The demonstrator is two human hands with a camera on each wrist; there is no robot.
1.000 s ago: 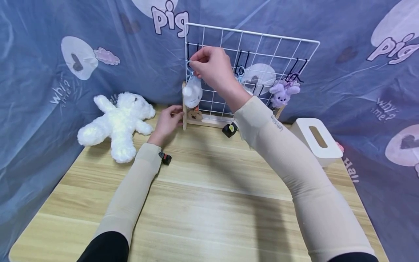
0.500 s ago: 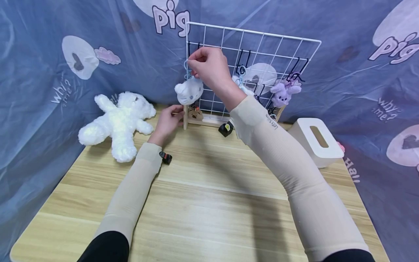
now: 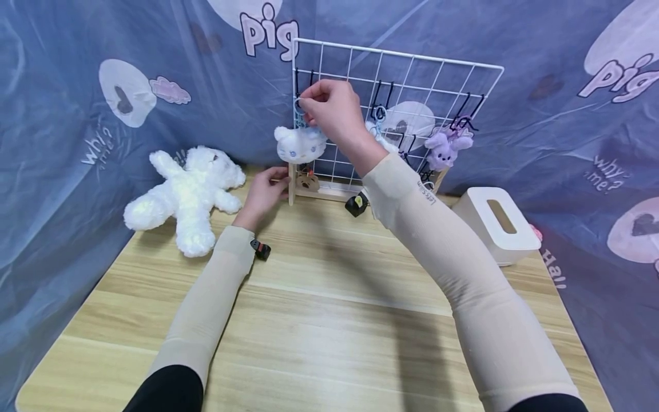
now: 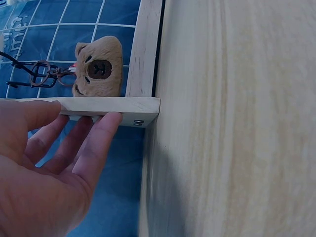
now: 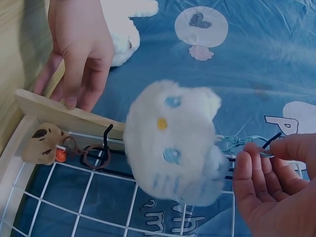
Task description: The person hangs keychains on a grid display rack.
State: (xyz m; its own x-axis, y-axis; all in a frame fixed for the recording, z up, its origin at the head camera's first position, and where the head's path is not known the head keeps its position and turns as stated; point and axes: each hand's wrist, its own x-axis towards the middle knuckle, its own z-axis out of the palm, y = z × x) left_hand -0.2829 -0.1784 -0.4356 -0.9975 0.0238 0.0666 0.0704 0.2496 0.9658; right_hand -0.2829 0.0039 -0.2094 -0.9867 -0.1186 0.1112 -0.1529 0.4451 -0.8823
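Note:
My right hand (image 3: 337, 111) pinches the light-blue ring of a white cat plush keychain (image 3: 301, 144) near a black hook at the rack's upper left. In the right wrist view, the cat's face (image 5: 168, 140) shows blue eyes and a yellow nose; whether the ring is on the hook is hard to tell. Low down, my left hand (image 3: 265, 191) grips the wooden side post (image 4: 108, 104) of the white wire grid rack (image 3: 399, 52), thumb on one side and fingers on the other. A brown bear keychain (image 4: 101, 69) hangs beside that post.
A purple rabbit keychain (image 3: 444, 150) and a white-and-blue plush keychain (image 3: 380, 136) hang on the rack. On the wooden table (image 3: 309, 320), a white plush bear (image 3: 187, 194) lies left and a white tissue box (image 3: 496, 223) stands right. A printed curtain (image 3: 247, 109) backs the table.
The cat plush has swung and turned from side-on to face the front, while the right hand keeps its pinch on the ring near the hook. The left hand holds still.

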